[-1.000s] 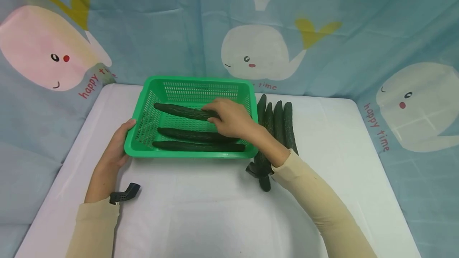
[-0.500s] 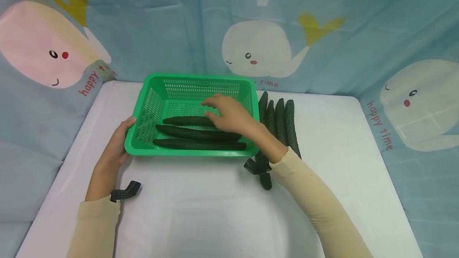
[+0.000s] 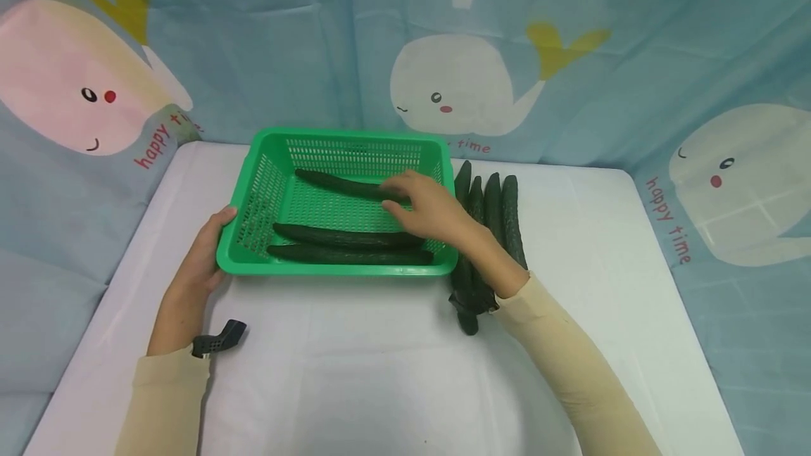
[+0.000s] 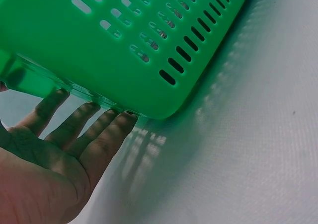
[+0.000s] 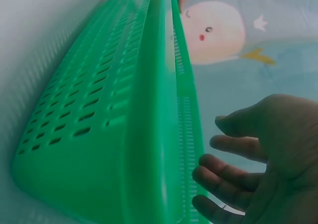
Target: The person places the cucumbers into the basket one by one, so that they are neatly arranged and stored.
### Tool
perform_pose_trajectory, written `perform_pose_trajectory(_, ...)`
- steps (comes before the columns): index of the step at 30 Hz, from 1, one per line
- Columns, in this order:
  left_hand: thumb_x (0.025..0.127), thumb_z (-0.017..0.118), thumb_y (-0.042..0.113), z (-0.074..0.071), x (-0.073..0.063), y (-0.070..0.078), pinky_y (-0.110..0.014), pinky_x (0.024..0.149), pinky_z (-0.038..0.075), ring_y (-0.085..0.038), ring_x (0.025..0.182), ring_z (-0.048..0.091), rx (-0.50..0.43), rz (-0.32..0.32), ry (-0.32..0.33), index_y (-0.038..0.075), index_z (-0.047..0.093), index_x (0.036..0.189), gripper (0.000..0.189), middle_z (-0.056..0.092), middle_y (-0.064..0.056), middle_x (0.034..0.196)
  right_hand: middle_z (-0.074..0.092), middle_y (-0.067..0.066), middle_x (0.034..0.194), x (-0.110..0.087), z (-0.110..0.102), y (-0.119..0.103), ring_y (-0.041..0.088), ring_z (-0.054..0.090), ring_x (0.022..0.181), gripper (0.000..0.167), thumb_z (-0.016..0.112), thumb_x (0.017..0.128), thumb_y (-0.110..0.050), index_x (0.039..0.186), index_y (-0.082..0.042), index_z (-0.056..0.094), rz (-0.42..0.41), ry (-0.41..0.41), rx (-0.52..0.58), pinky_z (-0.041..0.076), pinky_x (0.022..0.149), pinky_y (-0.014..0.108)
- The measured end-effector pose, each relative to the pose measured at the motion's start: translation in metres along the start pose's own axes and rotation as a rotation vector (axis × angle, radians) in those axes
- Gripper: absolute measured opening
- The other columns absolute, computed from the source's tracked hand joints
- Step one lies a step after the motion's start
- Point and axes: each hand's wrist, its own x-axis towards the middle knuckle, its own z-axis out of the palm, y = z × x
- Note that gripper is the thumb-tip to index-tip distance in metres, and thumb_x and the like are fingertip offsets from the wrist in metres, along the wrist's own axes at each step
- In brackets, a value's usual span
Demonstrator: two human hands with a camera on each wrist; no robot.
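My left hand (image 3: 196,255) holds the left end of a green plastic basket (image 3: 336,270); in the left wrist view its fingertips (image 4: 126,117) press the outer wall. Inside the basket, two dark green cucumbers (image 3: 345,236) lie side by side along the front. A third cucumber (image 3: 336,184) lies apart towards the back, its right end hidden by my right hand (image 3: 431,206). That hand hovers over the basket's right half, thumb and fingers spread. In the right wrist view nothing shows between the right hand's fingers (image 5: 226,172).
Several more cucumbers (image 3: 510,217) lie side by side on the white tablecloth (image 3: 355,371), right of the basket, partly under my right forearm. A blue curtain (image 3: 304,55) with printed whales hangs behind the table and along its sides.
A cucumber in the right hand was lowered near the front pair and released; it now lies farther back. The right hand has shifted slightly right. The left hand stays at the basket.
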Motion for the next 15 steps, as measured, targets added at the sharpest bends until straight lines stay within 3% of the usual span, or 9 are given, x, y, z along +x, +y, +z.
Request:
perform_pose_trajectory(9,0.111,0.039,0.056,-0.001,-0.001,-0.001,-0.007,0.097,0.054,-0.007,0.140,0.048,0.014,-0.014,0.006,0.014,0.011,0.172,0.078,0.016,-0.021,0.174,0.062,0.007,0.146,-0.019,-0.008,0.009,0.029,0.067,0.128,0.042,0.062,0.108,-0.030,0.146,-0.012,0.063,0.059,0.056,0.045,0.058,0.105,0.049)
perform_pose_trajectory(12,0.111,0.039,0.055,-0.001,-0.002,-0.002,-0.007,0.097,0.054,-0.006,0.138,0.050,0.018,-0.002,0.006,0.013,0.011,0.171,0.079,0.025,-0.020,0.170,0.064,0.007,0.144,-0.026,-0.012,0.013,0.031,0.066,0.126,0.041,0.062,0.108,-0.031,0.145,-0.013,0.063,0.060,0.084,0.062,0.057,0.104,0.050)
perform_pose_trajectory(15,0.111,0.041,0.055,0.002,-0.001,-0.002,-0.009,0.097,0.055,-0.001,0.129,0.052,0.007,0.002,0.004,0.011,0.012,0.171,0.080,0.043,-0.006,0.155,0.064,0.008,0.144,-0.035,-0.017,0.018,0.032,0.066,0.128,0.041,0.062,0.108,-0.031,0.145,-0.012,0.063,0.063,0.111,0.061,0.056,0.106,0.051)
